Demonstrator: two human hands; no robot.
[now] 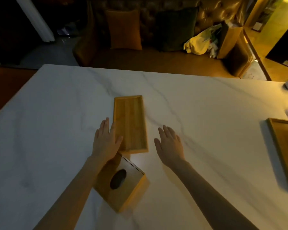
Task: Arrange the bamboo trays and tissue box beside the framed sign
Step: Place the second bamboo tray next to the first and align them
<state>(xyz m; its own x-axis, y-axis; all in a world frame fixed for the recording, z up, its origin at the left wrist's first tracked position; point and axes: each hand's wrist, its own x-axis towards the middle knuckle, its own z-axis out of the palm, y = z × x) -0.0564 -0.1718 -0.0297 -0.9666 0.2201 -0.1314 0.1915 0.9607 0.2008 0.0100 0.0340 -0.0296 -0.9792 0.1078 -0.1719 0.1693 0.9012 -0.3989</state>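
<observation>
Two flat, empty hands, left hand (pixel 105 140) and right hand (pixel 170 143), flank narrow bamboo tray (pixel 130 123) on desk (pixel 56 100); uneven pushing risks skewing it against tissue box (pixel 121 181).

Your view was dim: warm yellow light from right, desk (pixel 206 100) glare, dark background, soft blur, bowed edges.

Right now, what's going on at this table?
A person is tidying bamboo pieces on a white marble table. The left hand lies flat and open against the left edge of a narrow bamboo tray; the right hand is open just right of it, holding nothing. A bamboo tissue box sits askew under the left forearm, at the tray's near end. A second tray lies at the right edge. No framed sign is clearly visible.
</observation>
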